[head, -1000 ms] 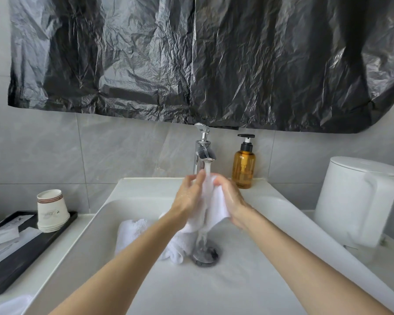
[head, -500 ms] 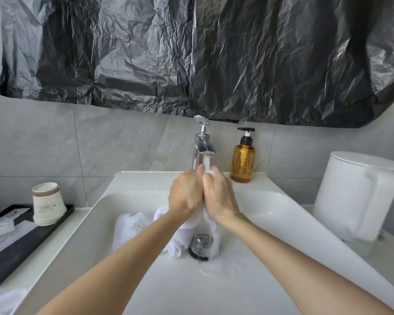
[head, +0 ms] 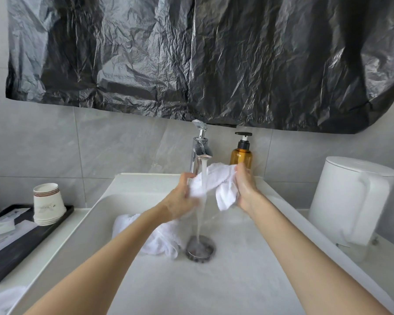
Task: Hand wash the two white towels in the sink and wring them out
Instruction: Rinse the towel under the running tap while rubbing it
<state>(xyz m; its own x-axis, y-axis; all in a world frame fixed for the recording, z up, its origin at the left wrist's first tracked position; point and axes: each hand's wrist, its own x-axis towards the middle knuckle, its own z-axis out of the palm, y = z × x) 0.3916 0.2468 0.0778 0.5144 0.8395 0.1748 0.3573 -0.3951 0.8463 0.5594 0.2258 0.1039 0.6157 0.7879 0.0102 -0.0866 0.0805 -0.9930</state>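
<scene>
A white towel (head: 216, 180) is stretched between my two hands under the running water of the chrome tap (head: 200, 148). My left hand (head: 180, 198) grips its left end, and my right hand (head: 243, 189) grips its right end, with a loose corner hanging below. A second white towel (head: 162, 237) lies bunched in the white sink (head: 248, 269), left of the drain (head: 200, 247) and partly hidden by my left forearm. Water falls in a stream onto the drain.
An amber soap pump bottle (head: 241, 153) stands behind my right hand. A white kettle (head: 350, 201) sits on the right counter. On the left, stacked paper cups (head: 47, 203) stand on a black tray (head: 14, 244). Black plastic sheeting (head: 203, 60) hangs above.
My hands were pressed together on the towel half a second ago; they have moved apart and the towel is now spread between them under the water.
</scene>
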